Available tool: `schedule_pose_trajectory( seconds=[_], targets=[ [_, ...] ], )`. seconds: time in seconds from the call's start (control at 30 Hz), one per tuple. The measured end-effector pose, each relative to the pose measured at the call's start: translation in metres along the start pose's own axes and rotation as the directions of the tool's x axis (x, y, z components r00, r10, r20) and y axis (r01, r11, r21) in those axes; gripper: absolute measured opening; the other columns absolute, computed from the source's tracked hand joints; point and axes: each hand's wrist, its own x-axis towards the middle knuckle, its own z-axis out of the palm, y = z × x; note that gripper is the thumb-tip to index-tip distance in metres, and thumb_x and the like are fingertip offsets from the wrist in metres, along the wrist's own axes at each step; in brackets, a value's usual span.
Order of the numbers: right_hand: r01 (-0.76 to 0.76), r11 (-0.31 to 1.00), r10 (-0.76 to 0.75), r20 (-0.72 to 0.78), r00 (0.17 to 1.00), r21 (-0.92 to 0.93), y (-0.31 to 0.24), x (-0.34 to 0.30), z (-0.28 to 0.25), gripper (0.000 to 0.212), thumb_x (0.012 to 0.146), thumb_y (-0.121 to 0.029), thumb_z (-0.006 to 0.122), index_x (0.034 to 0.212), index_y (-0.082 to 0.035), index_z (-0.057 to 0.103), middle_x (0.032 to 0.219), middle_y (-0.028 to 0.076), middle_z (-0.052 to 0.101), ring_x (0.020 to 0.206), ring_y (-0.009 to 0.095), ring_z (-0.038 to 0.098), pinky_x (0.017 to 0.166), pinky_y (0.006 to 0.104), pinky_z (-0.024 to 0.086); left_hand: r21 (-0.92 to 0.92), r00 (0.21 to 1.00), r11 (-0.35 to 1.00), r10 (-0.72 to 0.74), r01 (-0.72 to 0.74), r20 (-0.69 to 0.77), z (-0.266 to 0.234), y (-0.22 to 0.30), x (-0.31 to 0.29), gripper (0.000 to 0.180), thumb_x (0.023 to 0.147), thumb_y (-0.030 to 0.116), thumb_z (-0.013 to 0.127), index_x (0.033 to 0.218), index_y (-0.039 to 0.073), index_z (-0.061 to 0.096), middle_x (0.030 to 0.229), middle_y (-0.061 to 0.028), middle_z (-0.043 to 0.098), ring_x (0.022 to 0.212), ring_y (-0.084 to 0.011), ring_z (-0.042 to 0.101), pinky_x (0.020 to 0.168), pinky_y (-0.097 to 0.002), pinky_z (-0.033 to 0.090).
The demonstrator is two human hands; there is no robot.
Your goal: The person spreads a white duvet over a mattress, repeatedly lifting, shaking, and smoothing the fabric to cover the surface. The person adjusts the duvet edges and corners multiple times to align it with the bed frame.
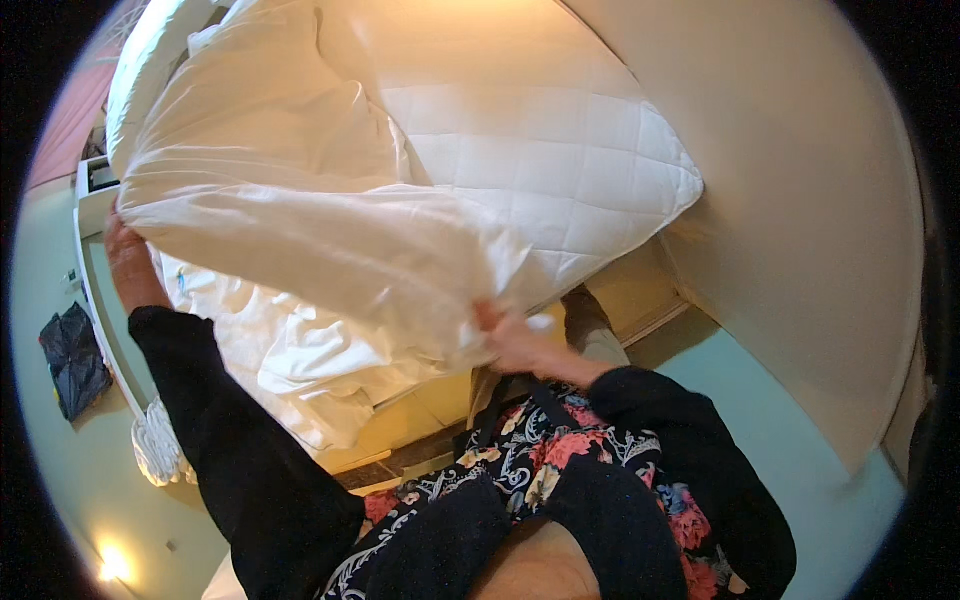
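A large white bed sheet [300, 235] is stretched between my two hands, its near part lifted off the bed and its folds heaped toward the far left. On the left, my left hand [132, 255] is closed round the sheet's edge, with the fingertips mostly hidden by the cloth. My right hand [525, 345], smeared by motion, grips the sheet's near edge close to my body. Beyond it lies a white quilted mattress pad [560, 165], bare at the right, its corner pointing toward the wall. More rumpled white cloth [310, 355] hangs below the lifted sheet at the bed's near side.
A beige wall or panel [800, 190] rises close along the right of the bed. The wooden bed base [425, 410] runs just in front of my legs. To the left are a black plastic bag [75, 360], a bundle of white cloth [160, 445] and a lit lamp [113, 566].
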Motion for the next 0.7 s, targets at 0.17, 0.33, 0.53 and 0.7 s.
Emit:
schedule_pose_trajectory(
  seconds=[0.17,0.33,0.53,0.7],
  targets=[
    [0.100,0.880,-0.401,0.614,0.680,0.465,-0.161,0.054,0.024,0.040,0.056,-0.018,0.058,0.087,0.006,0.051,0.071,0.020,0.054,0.063,0.030,0.052,0.058,0.0366,0.042,0.748,0.552,-0.075,0.627,-0.659,0.549,-0.088,0.080,-0.083,0.032,0.079,0.016,0.040,0.105,-0.001,0.047,0.113,-0.0112,0.044,0.104,-0.0202,0.043,0.087,-0.0291,0.035],
    [0.013,0.890,-0.341,0.645,0.684,0.457,-0.135,0.045,0.044,0.035,0.055,-0.020,0.060,0.078,0.006,0.055,0.071,0.018,0.057,0.064,0.025,0.054,0.059,0.0321,0.043,0.754,0.629,0.126,0.648,-0.644,0.429,-0.069,0.089,-0.093,0.030,0.079,0.019,0.042,0.102,0.000,0.048,0.109,-0.0108,0.045,0.100,-0.0197,0.044,0.084,-0.0289,0.036],
    [-0.152,0.877,0.129,0.081,0.988,0.456,0.015,-0.010,-0.039,0.041,0.067,-0.018,0.059,0.104,-0.003,0.050,0.098,0.014,0.055,0.093,0.025,0.050,0.082,0.0325,0.038,0.254,0.822,0.785,0.511,-0.565,0.251,0.166,0.088,-0.071,0.029,0.078,0.023,0.044,0.097,0.002,0.050,0.099,-0.0107,0.049,0.092,-0.0200,0.047,0.078,-0.0306,0.038],
    [-0.061,0.238,0.649,-0.112,0.753,0.969,0.169,-0.106,-0.084,0.029,0.067,-0.005,0.055,0.095,0.002,0.052,0.089,0.010,0.056,0.079,0.019,0.054,0.067,0.0310,0.046,-0.254,0.922,0.935,0.308,-0.247,0.237,0.360,0.092,-0.096,0.029,0.078,0.027,0.046,0.093,0.003,0.051,0.092,-0.0106,0.052,0.086,-0.0203,0.049,0.074,-0.0319,0.040]
  ],
)
